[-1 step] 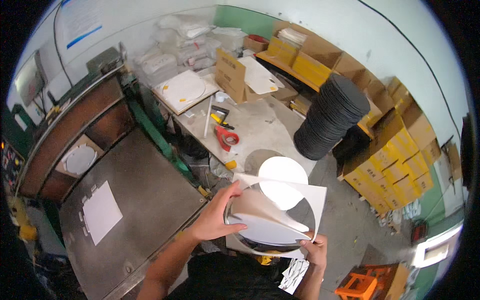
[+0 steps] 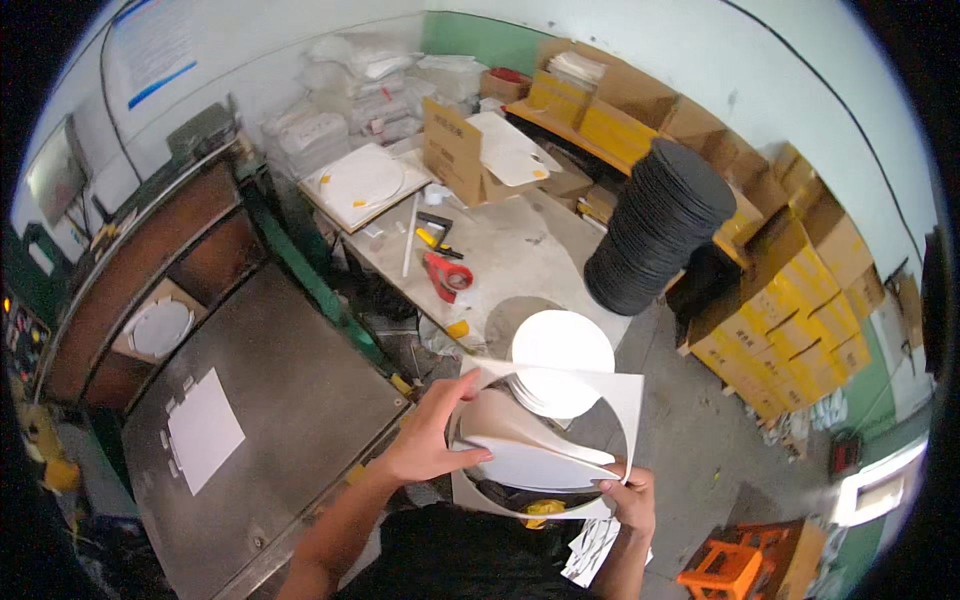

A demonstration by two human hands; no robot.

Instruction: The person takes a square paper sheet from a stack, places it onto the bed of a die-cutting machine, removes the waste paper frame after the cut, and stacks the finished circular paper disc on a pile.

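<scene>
Between my hands is a square white sheet with a large round cut-out [image 2: 632, 415]. Within the opening, a white round piece [image 2: 530, 465] is bent into a curve, partly out of the sheet's plane. My left hand [image 2: 432, 440] grips the sheet's left side, its thumb against the bent piece. At the lower right, my right hand [image 2: 630, 495] pinches the sheet and the end of the bent piece. Just beyond the sheet, a small stack of white discs [image 2: 563, 350] sits near the table's front corner, its lower part covered by the sheet.
On the worktable [image 2: 500, 235] are a red tape dispenser [image 2: 447, 277] and a tall leaning stack of black discs [image 2: 660, 225]. A machine's dark metal bed [image 2: 290, 350] at the left carries a white sheet [image 2: 205, 432]. Cartons [image 2: 780, 320] and an orange stool [image 2: 722, 570] stand at right.
The held sheet has shifted slightly left and tilted. More of the white disc stack and of a yellow thing below shows through its opening. Both hands keep their hold.
</scene>
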